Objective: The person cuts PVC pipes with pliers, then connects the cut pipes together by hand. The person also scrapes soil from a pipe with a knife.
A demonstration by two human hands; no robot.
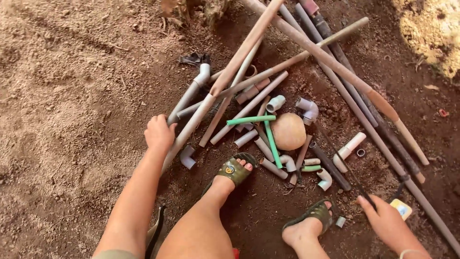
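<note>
Crouching over bare red dirt, the person is planting 2 sandalled feet near the camera: left foot (235, 169) forward, right foot (309, 221) closer in.

Right hand (385, 221) is sitting low at frame right, fingers curled around the near end of a thin dark rod (346, 168). Rod's long axis is running up and leftward, away from the hand, toward the pipe pile. A small yellow object (401, 208) is lying just beside this hand.

Left hand (159, 133) is reaching farther out, arm extended, fist closing on a long pale PVC pipe (191, 125). Pipe is slanting from the hand up and rightward, its far end lying among crossed pipes.

Beyond the feet: a green pipe (271, 140), white elbow fittings (307, 109), and a round tan stone (288, 131). Farthest out, long grey pipes (335, 79) are crossing diagonally.
</note>
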